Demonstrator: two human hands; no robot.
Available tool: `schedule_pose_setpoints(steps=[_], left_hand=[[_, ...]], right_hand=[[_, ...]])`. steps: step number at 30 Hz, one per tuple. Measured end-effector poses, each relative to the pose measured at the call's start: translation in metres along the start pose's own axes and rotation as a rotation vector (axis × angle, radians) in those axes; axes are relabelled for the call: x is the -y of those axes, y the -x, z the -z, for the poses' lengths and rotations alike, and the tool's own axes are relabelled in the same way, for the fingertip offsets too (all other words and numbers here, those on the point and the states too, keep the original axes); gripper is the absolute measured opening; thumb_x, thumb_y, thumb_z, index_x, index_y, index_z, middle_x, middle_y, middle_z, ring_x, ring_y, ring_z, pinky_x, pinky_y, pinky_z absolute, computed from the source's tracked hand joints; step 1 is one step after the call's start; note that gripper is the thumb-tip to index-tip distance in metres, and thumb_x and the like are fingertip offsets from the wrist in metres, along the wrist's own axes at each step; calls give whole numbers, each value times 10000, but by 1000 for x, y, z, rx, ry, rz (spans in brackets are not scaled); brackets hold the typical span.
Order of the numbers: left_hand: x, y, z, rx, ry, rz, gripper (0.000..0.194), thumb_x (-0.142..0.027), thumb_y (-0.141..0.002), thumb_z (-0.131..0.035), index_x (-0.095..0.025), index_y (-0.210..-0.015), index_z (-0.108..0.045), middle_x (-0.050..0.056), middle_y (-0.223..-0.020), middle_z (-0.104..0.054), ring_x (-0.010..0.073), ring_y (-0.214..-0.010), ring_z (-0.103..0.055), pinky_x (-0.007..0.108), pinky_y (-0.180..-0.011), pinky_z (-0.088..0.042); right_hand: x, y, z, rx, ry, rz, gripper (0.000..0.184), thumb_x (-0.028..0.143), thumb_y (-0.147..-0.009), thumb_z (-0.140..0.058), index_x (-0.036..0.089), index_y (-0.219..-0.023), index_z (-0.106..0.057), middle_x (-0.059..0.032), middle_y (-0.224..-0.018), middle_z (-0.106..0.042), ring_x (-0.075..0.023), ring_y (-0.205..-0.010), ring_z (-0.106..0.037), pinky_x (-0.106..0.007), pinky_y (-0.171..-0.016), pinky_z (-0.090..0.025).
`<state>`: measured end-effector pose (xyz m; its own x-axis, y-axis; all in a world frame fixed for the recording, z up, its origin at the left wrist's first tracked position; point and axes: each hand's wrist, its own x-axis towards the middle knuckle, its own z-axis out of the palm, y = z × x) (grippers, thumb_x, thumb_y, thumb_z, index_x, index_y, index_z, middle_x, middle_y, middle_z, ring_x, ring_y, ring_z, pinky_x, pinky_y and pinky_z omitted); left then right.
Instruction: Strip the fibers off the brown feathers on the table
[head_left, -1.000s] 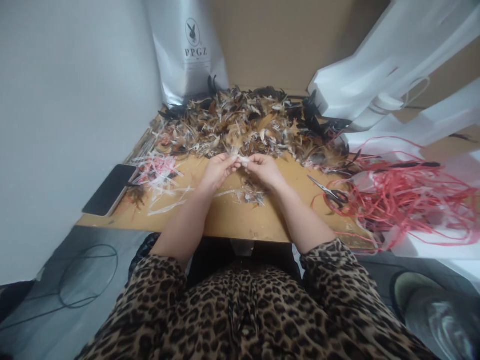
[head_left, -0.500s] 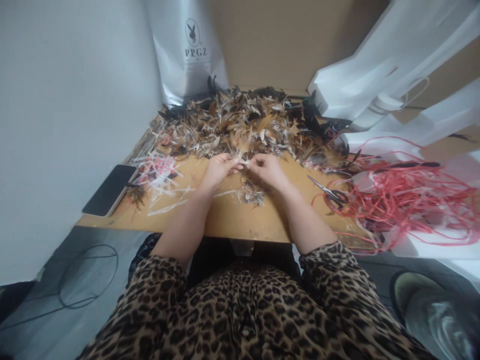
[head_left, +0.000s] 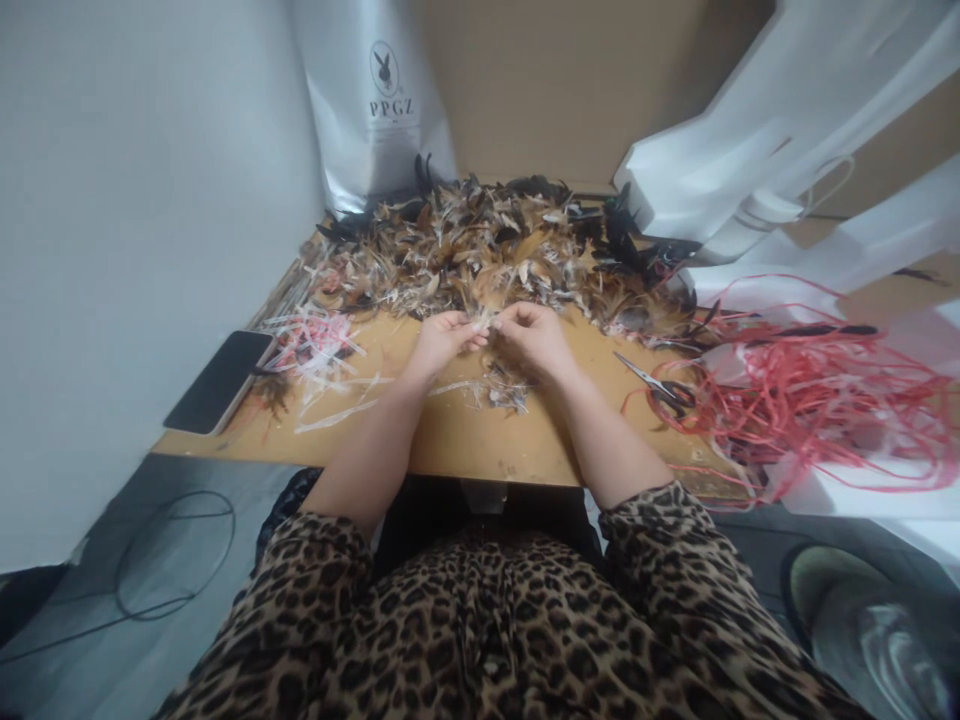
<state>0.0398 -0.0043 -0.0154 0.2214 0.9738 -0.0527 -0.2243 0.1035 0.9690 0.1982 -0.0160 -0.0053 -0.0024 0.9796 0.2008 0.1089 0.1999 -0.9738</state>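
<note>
Now your hands are in almost the same place as a moment ago, but the white bit that showed between your fingertips is harder to see. The feather tuft (head_left: 487,288) has moved a tiny way to the right. To me, that looks like the same small finger work going on. The tuft sits just past your fingertips, in front of the big feather pile (head_left: 420,240). Your left hand (head_left: 441,342) pinches its pale end. Your right hand (head_left: 536,338) has bent fingers just beside it, but I cannot tell if they grip anything. The silver bag (head_left: 386,150) stands behind the pile on the left, and I cannot see what is in it. No box or bowl holds the feathers; they lie loose on the table (head_left: 465,440). The scissors (head_left: 656,383) lie to your right.
</note>
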Motion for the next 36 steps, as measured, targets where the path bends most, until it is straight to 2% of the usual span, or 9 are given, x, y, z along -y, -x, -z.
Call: schedule_pose_setpoints(steps=[5,11,16,20,23,28,36], left_hand=[[-1,1,-1,25,22,47,116,-184,-690,-717,-95,-728,-653,53,-692,-696,61,-549,-597,190,-586,-479],[-2,3,-2,49,44,88,112,-173,-678,-731,-97,-728,-665,40,-662,-686,54,-540,-590,164,-552,-462],[-3,3,0,50,104,92,134,-191,-679,-744,-99,-711,-651,43,-676,-682,45,-535,-578,158,-550,-456],[-4,1,2,13,182,56,124,-189,-683,-735,-101,-713,-653,37,-684,-681,39,-550,-575,153,-567,-455],[-2,0,2,30,148,52,132,-203,-675,-736,-105,-718,-658,42,-685,-687,45,-548,-577,158,-561,-455],[3,1,-1,59,55,26,165,-234,-656,-749,-108,-735,-676,38,-665,-688,56,-535,-581,170,-544,-450],[1,2,0,79,25,57,150,-239,-679,-744,-108,-747,-714,46,-664,-689,50,-530,-573,162,-540,-443]], right_hand=[[0,0,-1,-45,7,40,173,321,-672,-673,163,-669,-603,16,-619,-585,-89,-561,-470,-235,-567,-387],[2,2,-2,-21,87,38,196,346,-693,-665,165,-666,-593,11,-623,-586,-94,-570,-468,-233,-552,-377],[7,3,-5,-27,-58,-31,249,398,-652,-707,173,-711,-618,12,-626,-606,-95,-564,-492,-242,-574,-414],[10,4,-8,-63,-153,-97,295,389,-603,-753,173,-778,-657,-2,-700,-661,-101,-619,-554,-257,-664,-465],[9,5,-11,-50,-189,-82,274,373,-595,-774,174,-751,-669,-6,-730,-683,-108,-665,-590,-267,-722,-478],[3,5,-15,-60,-184,-38,242,390,-610,-768,172,-658,-676,3,-664,-670,-109,-630,-579,-263,-685,-471],[-3,4,-14,-52,-239,-134,260,405,-583,-777,180,-653,-668,0,-665,-669,-126,-632,-590,-277,-675,-490]])
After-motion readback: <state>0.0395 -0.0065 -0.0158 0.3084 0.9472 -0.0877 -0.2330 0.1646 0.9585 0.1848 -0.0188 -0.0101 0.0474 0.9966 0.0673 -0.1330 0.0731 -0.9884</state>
